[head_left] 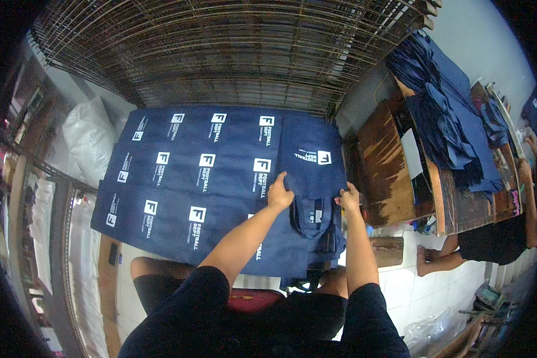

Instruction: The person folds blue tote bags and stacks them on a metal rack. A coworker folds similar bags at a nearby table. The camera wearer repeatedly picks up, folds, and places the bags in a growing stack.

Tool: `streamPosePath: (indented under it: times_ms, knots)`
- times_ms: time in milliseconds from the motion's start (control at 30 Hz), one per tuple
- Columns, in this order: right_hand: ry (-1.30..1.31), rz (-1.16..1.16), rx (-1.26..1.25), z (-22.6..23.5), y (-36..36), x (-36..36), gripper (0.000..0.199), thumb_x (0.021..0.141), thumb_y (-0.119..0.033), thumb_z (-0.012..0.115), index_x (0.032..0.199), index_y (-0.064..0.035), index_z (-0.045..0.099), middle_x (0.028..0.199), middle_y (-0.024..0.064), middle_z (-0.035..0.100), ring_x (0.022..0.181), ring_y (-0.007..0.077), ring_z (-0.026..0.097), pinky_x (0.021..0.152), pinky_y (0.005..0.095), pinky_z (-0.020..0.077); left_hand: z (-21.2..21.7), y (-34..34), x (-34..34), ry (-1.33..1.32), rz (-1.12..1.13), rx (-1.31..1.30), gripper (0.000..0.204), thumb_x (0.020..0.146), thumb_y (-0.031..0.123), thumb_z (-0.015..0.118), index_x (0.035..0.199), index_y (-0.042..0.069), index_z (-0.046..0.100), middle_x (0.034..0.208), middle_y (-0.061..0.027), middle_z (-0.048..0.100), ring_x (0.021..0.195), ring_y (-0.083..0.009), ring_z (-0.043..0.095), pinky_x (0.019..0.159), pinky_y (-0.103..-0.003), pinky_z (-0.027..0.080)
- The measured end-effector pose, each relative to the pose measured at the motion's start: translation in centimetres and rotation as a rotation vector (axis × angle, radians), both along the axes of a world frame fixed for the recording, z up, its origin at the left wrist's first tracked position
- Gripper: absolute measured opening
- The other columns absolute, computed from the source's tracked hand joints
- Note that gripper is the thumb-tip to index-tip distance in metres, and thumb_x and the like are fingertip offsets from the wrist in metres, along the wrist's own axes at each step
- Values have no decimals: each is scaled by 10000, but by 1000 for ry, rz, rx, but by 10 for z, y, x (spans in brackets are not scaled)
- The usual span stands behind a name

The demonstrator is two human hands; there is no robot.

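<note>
A navy fabric bag (307,140) with a white print lies flat at the right end of a table-wide spread of navy printed fabric (182,179). My left hand (279,194) is closed at the bag's near left corner, its index finger along the edge. At the near right corner, my right hand (349,197) pinches the bag's edge between thumb and fingers. Just below the near edge, between my forearms, lie looped navy straps (310,222) and a small pale label. More navy fabric is stacked under them; how the layers join is hidden.
A rusty wire rack (221,53) rises behind the fabric. To the right, a wooden table (379,161) carries piled navy cloth (441,119). Another person's bare leg (444,256) shows beyond it. A translucent plastic sack (89,137) stands at the left.
</note>
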State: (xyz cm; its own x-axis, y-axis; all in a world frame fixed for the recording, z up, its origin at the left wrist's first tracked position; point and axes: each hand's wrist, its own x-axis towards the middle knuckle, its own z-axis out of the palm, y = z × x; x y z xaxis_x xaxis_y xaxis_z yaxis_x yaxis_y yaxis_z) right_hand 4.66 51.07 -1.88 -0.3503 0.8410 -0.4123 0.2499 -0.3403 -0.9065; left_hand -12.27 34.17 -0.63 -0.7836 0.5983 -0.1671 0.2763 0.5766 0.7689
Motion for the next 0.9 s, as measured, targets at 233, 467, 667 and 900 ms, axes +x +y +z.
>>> streamPosePath:
  times_ms: [233, 467, 667, 900]
  knots:
    - [-4, -26, 62, -15, 13, -17, 367, 874, 0, 428, 1239, 21, 461, 863, 127, 608, 543, 171, 597, 509, 282, 516, -15, 14, -16, 56, 76, 18, 473, 695, 117, 671, 1156, 66, 580, 1065, -201, 633, 1013, -348, 603, 904, -404, 469]
    - [4, -15, 52, -19, 18, -18, 472, 875, 5, 434, 1337, 45, 346, 920, 170, 579, 607, 195, 625, 559, 293, 536, -7, 20, -22, 24, 83, -2, 448, 672, 90, 611, 1114, 24, 626, 1090, -221, 620, 1027, -346, 599, 934, -391, 458]
    - [-53, -6, 62, -18, 21, -22, 474, 878, 7, 420, 1343, 49, 338, 965, 183, 575, 632, 197, 638, 574, 292, 545, -17, 22, -26, 24, 89, -29, 422, 683, 135, 636, 1095, 46, 643, 1104, -189, 625, 1038, -343, 594, 934, -390, 459]
    - [-53, -27, 56, -9, 9, -25, 441, 874, 14, 416, 1311, 61, 377, 956, 184, 580, 634, 191, 637, 574, 290, 545, -15, 16, -26, 27, 86, -78, 429, 666, 121, 622, 1090, 56, 650, 1109, -175, 628, 1039, -339, 595, 937, -395, 456]
